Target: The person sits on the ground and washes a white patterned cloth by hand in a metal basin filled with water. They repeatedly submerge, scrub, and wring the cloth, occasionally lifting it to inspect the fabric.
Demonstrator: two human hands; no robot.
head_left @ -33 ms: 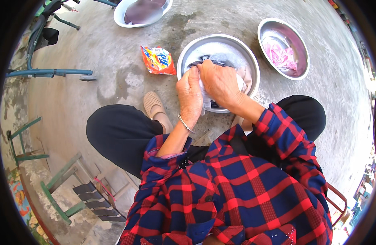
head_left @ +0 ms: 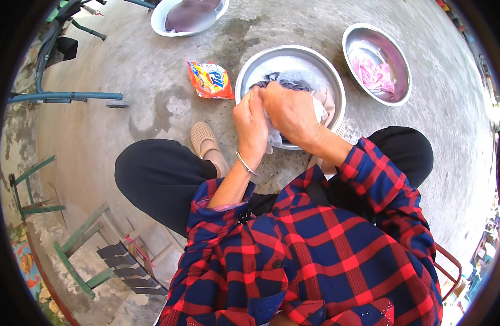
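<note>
My left hand point(head_left: 251, 122) and my right hand point(head_left: 294, 113) are closed side by side over the near left part of a metal basin point(head_left: 339, 81). Both grip a white wet cloth point(head_left: 274, 138), whose lower end hangs over the basin's near rim. Its upper part is hidden by my fingers. Dark cloth point(head_left: 289, 84) lies just beyond my knuckles in sudsy water point(head_left: 296, 63). A beige cloth point(head_left: 327, 103) rests against the basin's right side.
An orange detergent bag point(head_left: 211, 80) lies left of the basin. To the right is a metal bowl point(head_left: 403, 89) with pink cloth point(head_left: 373, 74). A pale basin point(head_left: 156, 19) with dark contents sits at the far left. A blue metal frame point(head_left: 65, 96) and a green chair point(head_left: 81, 271) stand left.
My right hand has shifted slightly left and toward me, closer against my left hand. The cloth is still held, and the things around the basin have not moved.
</note>
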